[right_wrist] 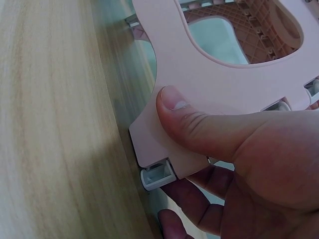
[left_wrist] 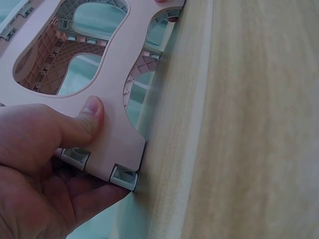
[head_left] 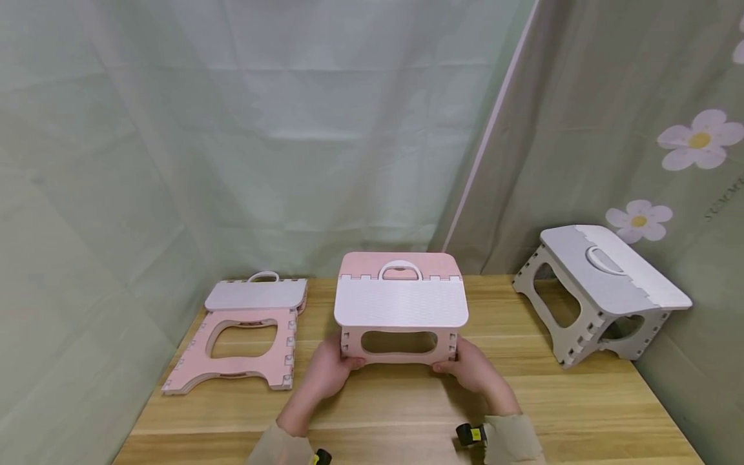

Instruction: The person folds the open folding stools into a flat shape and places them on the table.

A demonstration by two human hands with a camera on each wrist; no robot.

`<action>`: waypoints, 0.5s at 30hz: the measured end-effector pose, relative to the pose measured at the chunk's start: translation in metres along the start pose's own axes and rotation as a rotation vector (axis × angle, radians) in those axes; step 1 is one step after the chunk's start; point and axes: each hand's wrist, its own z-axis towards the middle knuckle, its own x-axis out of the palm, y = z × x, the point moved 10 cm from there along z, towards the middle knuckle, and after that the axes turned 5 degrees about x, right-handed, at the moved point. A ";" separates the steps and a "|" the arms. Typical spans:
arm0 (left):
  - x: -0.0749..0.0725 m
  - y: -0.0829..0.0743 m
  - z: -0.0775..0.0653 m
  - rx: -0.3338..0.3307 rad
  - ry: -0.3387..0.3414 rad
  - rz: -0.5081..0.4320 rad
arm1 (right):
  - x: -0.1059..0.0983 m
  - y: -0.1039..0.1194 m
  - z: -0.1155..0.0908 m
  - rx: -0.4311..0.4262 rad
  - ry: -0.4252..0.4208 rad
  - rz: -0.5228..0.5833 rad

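Left hand (head_left: 329, 369) and right hand (head_left: 472, 368) grip opposite lower corners of the unfolded pink-and-white folding stool (head_left: 401, 303) mid-way across the worktop (head_left: 401, 413), apparently positioning it, so the next move likely calls for keeping both sides level.

We look down on a tabletop (head_left: 407, 413) of pale wood, its grain streaking from nine to three o'clock. Toward ten o'clock we find a folded stool (head_left: 250, 366), pink and white, lying flat. At two o'clock a grey stool (head_left: 610, 287), half its seat white, stands unfolded at an angle. At twelve o'clock is an upright stool (head_left: 401, 303), pink and white; we cannot tell whether its feet touch the wood.
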 end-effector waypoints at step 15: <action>0.002 0.004 0.000 -0.012 0.009 -0.007 | 0.001 0.001 -0.001 -0.004 0.002 0.020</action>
